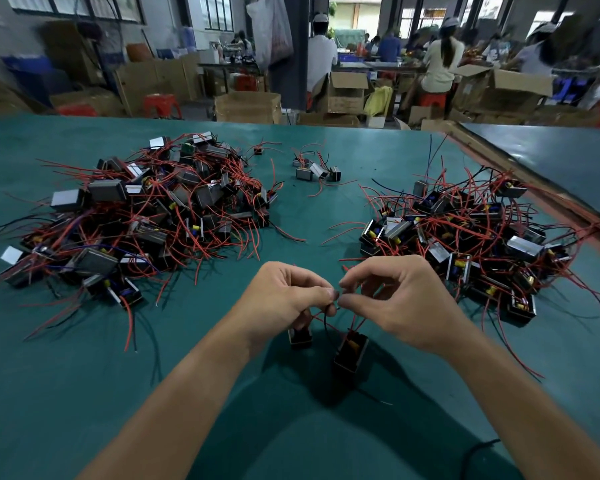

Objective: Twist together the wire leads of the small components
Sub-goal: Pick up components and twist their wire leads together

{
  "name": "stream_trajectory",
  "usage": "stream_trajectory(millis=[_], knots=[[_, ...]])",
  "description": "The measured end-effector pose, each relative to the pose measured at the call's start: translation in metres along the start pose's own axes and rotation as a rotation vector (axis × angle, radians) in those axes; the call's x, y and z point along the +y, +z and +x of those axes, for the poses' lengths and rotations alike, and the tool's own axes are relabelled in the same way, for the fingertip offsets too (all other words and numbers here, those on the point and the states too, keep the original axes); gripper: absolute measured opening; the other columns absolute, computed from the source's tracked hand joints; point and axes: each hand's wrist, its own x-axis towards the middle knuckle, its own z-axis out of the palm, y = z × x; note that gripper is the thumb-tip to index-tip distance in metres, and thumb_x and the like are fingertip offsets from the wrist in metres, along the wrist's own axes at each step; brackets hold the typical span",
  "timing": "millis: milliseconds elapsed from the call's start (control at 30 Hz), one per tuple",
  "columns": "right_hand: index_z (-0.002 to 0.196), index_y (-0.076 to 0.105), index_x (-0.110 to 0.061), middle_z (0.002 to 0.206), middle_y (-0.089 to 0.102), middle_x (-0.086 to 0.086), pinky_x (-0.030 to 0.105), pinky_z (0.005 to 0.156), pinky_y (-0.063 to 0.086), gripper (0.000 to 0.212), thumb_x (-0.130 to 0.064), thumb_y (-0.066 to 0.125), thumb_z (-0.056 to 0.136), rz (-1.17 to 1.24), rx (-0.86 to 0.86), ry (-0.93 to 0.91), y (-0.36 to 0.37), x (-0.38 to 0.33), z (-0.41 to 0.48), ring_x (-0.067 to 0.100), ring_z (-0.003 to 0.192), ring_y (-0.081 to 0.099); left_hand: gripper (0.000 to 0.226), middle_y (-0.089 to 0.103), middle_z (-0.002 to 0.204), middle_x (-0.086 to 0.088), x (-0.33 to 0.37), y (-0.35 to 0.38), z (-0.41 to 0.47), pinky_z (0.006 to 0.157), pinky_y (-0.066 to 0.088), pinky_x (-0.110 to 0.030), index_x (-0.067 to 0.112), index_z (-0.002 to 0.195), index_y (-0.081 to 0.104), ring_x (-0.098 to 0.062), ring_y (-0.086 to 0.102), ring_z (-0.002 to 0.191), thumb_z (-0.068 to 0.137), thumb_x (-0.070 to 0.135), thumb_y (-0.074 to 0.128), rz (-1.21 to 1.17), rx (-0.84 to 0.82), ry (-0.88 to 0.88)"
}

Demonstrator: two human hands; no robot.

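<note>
Twisting is the step I log here: the left hand [284, 299] and right hand [399, 299] meet fingertip to fingertip above the green mat [84, 375], each pinching the red leads [317, 315] in a narrow thumb-and-forefinger grip. The leads run down to two small components: the near-left component [300, 337] just under the left hand, the lower component [350, 355] between the wrists. I cannot tell whether either one rests on the mat. The joint itself is too small for me to read any turns. My judgement: the next move calls for rolling the pinched ends round each other under light tension, stripped tips kept level. Surface: left pile [136, 216] and right pile [465, 233] of like components with tangled red wire, and a small cluster [316, 169] beyond. Room: cardboard boxes [248, 107], a red stool [161, 105], seated workers [442, 60] at far benches.
</note>
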Motion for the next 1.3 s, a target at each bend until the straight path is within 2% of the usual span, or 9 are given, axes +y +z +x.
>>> stream_trajectory(millis=[133,333,433,600,767,867,933,1100,1300], knots=[[0.073,0.072,-0.022,0.059,0.061,-0.010,0.023,0.046,0.038,0.012,-0.024,0.084,0.075,-0.008,0.049,0.003,0.003,0.002,-0.001,0.006,0.048,0.046,0.015,0.068,0.062,-0.005,0.000,0.001,0.000,0.037,0.030,-0.014,0.006,0.073,0.074,-0.011,0.039,0.040,0.085,0.003,0.066,-0.012,0.012,-0.007],[0.076,0.077,-0.024,0.067,0.069,-0.008,0.030,0.051,0.047,0.004,-0.025,0.079,0.080,-0.064,0.077,0.007,0.003,0.002,0.000,0.012,0.055,0.059,0.013,0.068,0.061,-0.006,-0.004,0.002,0.002,0.039,0.031,-0.014,0.004,0.075,0.073,-0.007,0.037,0.039,0.085,-0.001,0.067,-0.028,0.040,0.030],[0.069,0.075,-0.024,0.053,0.060,-0.012,0.024,0.045,0.036,0.012,-0.028,0.074,0.081,-0.059,0.069,0.041,0.006,0.002,-0.001,0.005,0.046,0.046,0.011,0.070,0.062,-0.005,-0.004,0.003,0.001,0.040,0.033,-0.014,0.005,0.075,0.075,-0.004,0.041,0.040,0.085,0.001,0.070,0.029,0.041,0.094],[0.059,0.067,-0.011,0.048,0.052,0.004,0.020,0.045,0.030,0.029,-0.013,0.067,0.088,-0.004,0.026,0.177,0.007,-0.005,0.001,0.004,0.044,0.037,0.013,0.072,0.064,0.001,-0.006,0.008,-0.001,0.058,0.047,-0.018,0.007,0.076,0.075,-0.006,0.060,0.058,0.085,-0.001,0.070,0.158,0.024,0.220],[0.053,0.059,-0.011,0.041,0.049,-0.010,0.012,0.042,0.029,0.041,-0.006,0.058,0.093,0.164,-0.029,0.333,0.008,-0.007,0.004,0.001,0.037,0.037,0.012,0.071,0.063,0.002,-0.006,0.010,-0.002,0.054,0.044,-0.014,0.003,0.077,0.074,-0.002,0.057,0.053,0.085,-0.003,0.068,0.170,0.011,0.244],[0.068,0.064,-0.016,0.056,0.059,-0.008,0.021,0.047,0.039,0.021,-0.008,0.067,0.087,0.101,0.053,0.182,0.007,-0.007,0.002,0.009,0.048,0.049,0.013,0.069,0.061,0.001,-0.005,0.008,-0.001,0.043,0.035,-0.015,0.003,0.076,0.073,-0.004,0.045,0.042,0.086,-0.002,0.067,0.090,0.014,0.169],[0.077,0.067,-0.020,0.064,0.063,-0.011,0.019,0.051,0.041,0.010,-0.012,0.070,0.082,0.053,0.039,0.088,0.005,-0.007,0.000,0.008,0.052,0.052,0.017,0.068,0.060,-0.002,-0.004,0.006,-0.001,0.041,0.031,-0.017,0.006,0.073,0.072,-0.009,0.038,0.042,0.086,-0.002,0.066,0.030,0.007,0.120],[0.079,0.075,-0.024,0.063,0.063,-0.018,0.007,0.054,0.036,0.018,-0.006,0.076,0.079,-0.032,-0.028,0.002,0.001,-0.003,0.000,0.001,0.052,0.051,0.017,0.067,0.060,-0.003,-0.001,0.002,-0.001,0.039,0.031,-0.014,0.007,0.074,0.072,-0.008,0.037,0.039,0.087,-0.003,0.065,-0.017,-0.031,0.065],[0.082,0.078,-0.024,0.076,0.071,-0.010,0.020,0.062,0.049,0.021,-0.004,0.079,0.078,0.001,-0.073,-0.010,-0.004,-0.009,-0.001,0.012,0.067,0.064,0.027,0.065,0.059,-0.004,0.002,0.000,-0.003,0.038,0.028,-0.013,0.011,0.067,0.071,-0.007,0.034,0.037,0.087,-0.005,0.061,-0.070,-0.082,-0.028]])
